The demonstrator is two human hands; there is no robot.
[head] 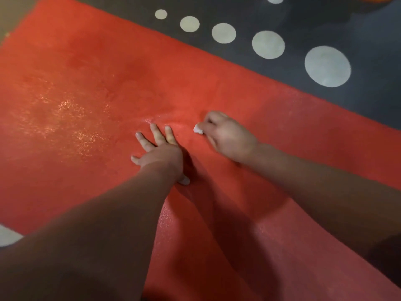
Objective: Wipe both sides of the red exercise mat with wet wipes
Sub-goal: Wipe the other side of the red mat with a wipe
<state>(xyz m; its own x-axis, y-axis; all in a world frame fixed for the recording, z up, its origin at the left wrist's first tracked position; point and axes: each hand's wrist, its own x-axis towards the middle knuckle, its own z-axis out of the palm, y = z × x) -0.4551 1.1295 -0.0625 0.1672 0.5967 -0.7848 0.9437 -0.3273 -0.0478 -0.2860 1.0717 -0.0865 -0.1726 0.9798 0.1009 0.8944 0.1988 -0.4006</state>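
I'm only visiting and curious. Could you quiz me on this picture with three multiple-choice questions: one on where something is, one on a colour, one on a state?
1. Where is the white wet wipe?
A. in the right hand
B. under the left hand
C. lying on the dark rug

2. What colour are the round spots on the dark rug?
A. red
B. pale grey-white
C. yellow

3. How does the left hand lie on the red exercise mat?
A. clenched in a fist
B. gripping the mat's edge
C. flat, with fingers spread

Answers:
1 A: the wipe peeks out from the right hand's curled fingers.
2 B: the spots show pale against the dark grey around them.
3 C: its straight, spread fingers rest on the mat's surface.
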